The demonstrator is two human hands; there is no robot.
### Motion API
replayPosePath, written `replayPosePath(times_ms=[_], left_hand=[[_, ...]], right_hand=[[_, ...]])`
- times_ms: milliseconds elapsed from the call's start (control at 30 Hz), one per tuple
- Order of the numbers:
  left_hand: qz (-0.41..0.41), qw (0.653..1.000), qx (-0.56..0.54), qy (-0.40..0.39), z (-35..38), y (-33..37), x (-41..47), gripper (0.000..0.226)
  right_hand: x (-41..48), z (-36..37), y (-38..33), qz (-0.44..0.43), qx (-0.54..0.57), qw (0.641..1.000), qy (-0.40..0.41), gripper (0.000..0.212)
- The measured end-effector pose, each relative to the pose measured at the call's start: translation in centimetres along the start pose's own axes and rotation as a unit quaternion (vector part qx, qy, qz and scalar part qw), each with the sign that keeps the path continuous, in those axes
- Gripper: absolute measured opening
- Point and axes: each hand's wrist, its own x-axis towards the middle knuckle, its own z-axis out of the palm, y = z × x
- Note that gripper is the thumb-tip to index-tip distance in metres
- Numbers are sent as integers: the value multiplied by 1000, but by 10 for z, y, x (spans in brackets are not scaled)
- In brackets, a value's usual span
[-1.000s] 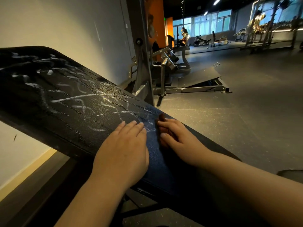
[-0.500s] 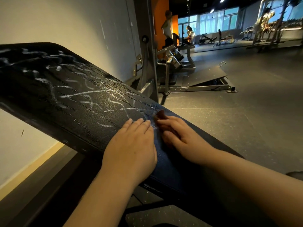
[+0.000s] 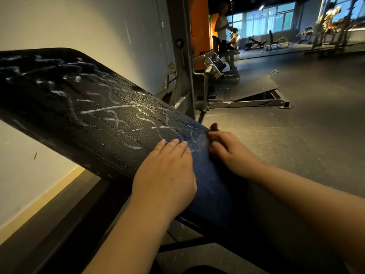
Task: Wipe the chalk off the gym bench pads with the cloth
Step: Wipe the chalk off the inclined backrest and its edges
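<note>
Gym floor, inclined bench pad [image 3: 59,103]: chalk scrawls [image 3: 110,110] unwiped toward ten o'clock; left hand [image 3: 166,175] flat, fingers straight; right hand [image 3: 229,151], at three o'clock, curled on what seems the cloth [image 3: 214,126]; wiping barely begun, next stroke likely sweeps up-slope.

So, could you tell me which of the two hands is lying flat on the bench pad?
The left hand: its palm and straight fingers lie flat on the pad. The right hand, at the pad's far edge, has curled fingers.
</note>
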Motion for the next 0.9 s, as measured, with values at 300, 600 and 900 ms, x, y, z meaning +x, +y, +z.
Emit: replayPosePath(times_ms=[300, 600, 900], left_hand=[[-15, 1000, -3, 17, 7, 0, -2, 59], [10, 999, -49, 14, -6, -20, 3, 33], [-24, 998, -16, 61, -4, -36, -1, 39]], right_hand=[[-25, 14, -43, -124, 14, 992, -27, 44], [2, 17, -50, -45, 23, 999, -3, 44], [6, 1, -33, 6, 12, 1000, -12, 45]])
